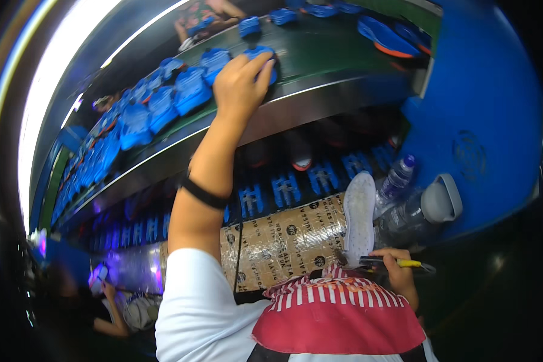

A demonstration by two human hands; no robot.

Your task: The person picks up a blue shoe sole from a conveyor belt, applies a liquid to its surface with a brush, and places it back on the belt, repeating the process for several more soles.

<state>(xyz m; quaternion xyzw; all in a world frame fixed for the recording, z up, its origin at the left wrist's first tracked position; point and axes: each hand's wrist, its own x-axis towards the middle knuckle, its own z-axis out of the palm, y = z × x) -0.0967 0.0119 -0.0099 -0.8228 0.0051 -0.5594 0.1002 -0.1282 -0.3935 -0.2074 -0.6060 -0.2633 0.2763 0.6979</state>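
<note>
So the blue piece (258,50) is a chunky, bright blue shoe-shaped thing sitting on the green belt (320,54), right under the fingers of the left hand (240,87). A good bit of it is covered and it's kinda blurry, so can't tell its full shape. Then there's a pale, whitish shoe sole (360,208), long and narrow with little dots all over, lying lengthwise away from the wearer, face up and looking whole. Near its close end is a slim tool (410,263), black with a yellow section, lying sideways in the right hand (400,279). Can't make out its tip.
</note>
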